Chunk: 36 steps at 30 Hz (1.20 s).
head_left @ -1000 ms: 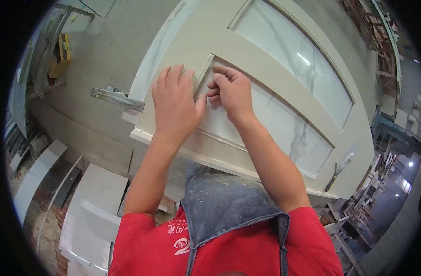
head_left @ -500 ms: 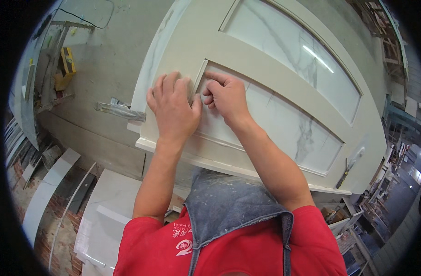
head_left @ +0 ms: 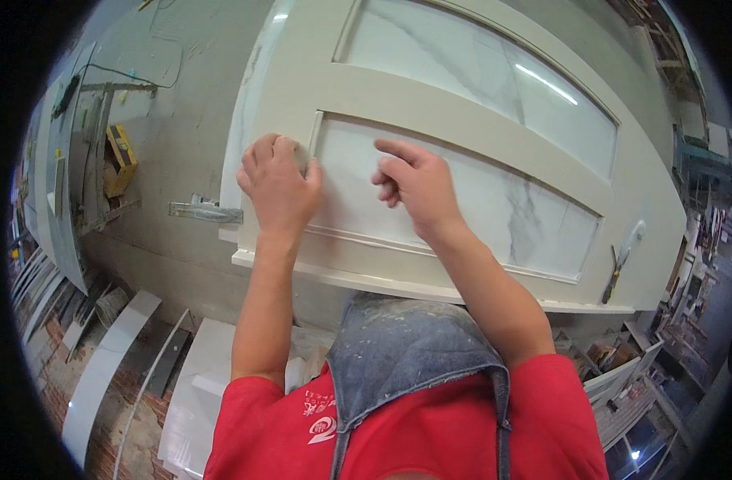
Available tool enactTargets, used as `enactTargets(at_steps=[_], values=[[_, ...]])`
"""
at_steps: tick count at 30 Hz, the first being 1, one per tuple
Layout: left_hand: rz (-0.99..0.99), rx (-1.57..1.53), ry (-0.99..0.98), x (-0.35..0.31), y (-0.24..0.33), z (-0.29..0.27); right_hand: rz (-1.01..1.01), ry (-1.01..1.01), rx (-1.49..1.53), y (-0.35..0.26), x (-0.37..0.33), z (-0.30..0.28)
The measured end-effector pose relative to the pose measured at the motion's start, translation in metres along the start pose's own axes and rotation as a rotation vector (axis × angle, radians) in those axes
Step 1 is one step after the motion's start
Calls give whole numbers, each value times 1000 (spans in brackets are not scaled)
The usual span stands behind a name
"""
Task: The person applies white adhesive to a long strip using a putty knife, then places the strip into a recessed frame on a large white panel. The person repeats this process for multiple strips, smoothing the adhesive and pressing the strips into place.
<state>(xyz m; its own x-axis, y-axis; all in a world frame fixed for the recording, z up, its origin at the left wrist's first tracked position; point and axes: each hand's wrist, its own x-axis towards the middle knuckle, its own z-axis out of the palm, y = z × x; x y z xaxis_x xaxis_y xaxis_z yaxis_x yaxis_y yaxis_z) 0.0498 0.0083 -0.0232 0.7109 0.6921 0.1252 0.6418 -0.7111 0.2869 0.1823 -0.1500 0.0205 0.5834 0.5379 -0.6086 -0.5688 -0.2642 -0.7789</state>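
Note:
A cream-framed panel (head_left: 430, 108) with white, grey-veined marble-look insets (head_left: 462, 196) lies in front of me. My left hand (head_left: 280, 188) rests at the left end of the near inset, by its raised edge strip (head_left: 314, 132). Its fingers are bent and bunched, the thumb a little apart; a small pale thing seems to sit between them, too hidden to name. Over the near inset hovers my right hand (head_left: 418, 184), index finger stretched out, the others loosely curled, with nothing visible in it.
A tool with a dark and yellow handle (head_left: 612, 284) lies on the panel's right end. A dusty flat metal tool (head_left: 206, 211) juts from the left edge. On the floor stand a yellow box (head_left: 120, 160) and a curved white strip (head_left: 110, 364); a pale slab (head_left: 194, 416) is lower left.
My right hand has moved right, off the inset's left corner, its index finger now more stretched. My left hand has shifted slightly left and its fingers are more bunched. The view has shifted somewhat.

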Motion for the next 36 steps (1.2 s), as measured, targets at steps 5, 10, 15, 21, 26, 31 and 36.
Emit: enactTargets(at_steps=[5, 10, 15, 21, 26, 31, 36], values=[[45, 61, 18, -2, -5, 12, -39, 138, 45, -6, -78, -88], [125, 87, 9, 0, -20, 15, -155, 413, 110, 6, -158, -200], [28, 55, -156, 8, 15, -4, -285, 872, -183, 45, -243, -360], [49, 114, 0, -7, 37, 20, -155, 1238, -812, 107, -301, -526], [323, -40, 30, -74, 207, 28, -95, 953, -1020, 105, -278, -563], [553, -293, -125, -129, 404, 40, -145, 831, -854, 99, -267, -598], [831, -410, -467, -175, 533, 83, -88, 652, -342, 68, -309, -622]])
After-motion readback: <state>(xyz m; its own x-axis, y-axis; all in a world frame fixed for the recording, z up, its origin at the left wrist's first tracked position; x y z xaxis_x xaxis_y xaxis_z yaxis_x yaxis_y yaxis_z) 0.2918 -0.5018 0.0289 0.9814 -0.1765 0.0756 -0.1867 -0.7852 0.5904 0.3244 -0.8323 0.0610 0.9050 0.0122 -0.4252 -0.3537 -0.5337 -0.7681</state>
